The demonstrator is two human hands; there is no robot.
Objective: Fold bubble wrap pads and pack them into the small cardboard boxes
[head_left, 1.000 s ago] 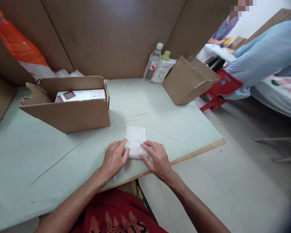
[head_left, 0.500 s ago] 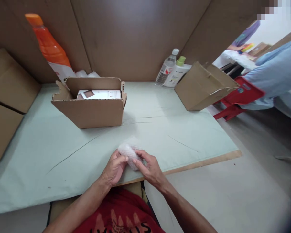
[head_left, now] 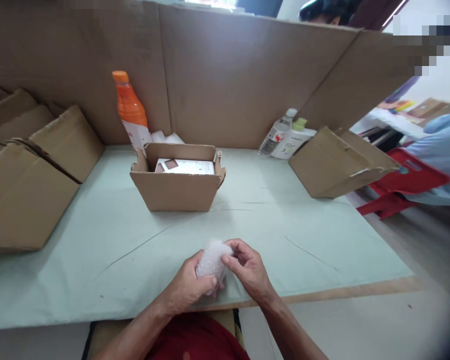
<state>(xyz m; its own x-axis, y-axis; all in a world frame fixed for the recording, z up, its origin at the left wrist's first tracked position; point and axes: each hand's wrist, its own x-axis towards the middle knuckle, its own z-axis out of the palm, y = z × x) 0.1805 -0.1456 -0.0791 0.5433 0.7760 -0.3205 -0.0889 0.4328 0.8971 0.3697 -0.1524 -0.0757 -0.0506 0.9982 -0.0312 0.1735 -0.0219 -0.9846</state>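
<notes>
A small bundle of bubble wrap [head_left: 213,260] is held between my hands, just above the front edge of the table [head_left: 142,270]. My left hand [head_left: 193,282] is closed around its left and lower side, the thumb lying across the front. On the upper right, my right hand [head_left: 245,262] pinches the wrap's edge with thumb and fingers. Whatever lies inside the wrap is hidden. Beyond my hands stands an open cardboard box [head_left: 178,192] with a white printed box [head_left: 195,167] in it.
More open cardboard boxes [head_left: 30,195] stand at the left. An orange bottle [head_left: 130,107] leans at the back, and a clear bottle [head_left: 277,134] and a white bottle [head_left: 294,141] stand by a tilted carton [head_left: 333,165]. A red chair [head_left: 412,175] is at the right.
My view has tilted up and shifted. My left hand now wraps further around the bubble-wrap bundle, and my right hand has moved to its upper edge. The bundle is more upright.
</notes>
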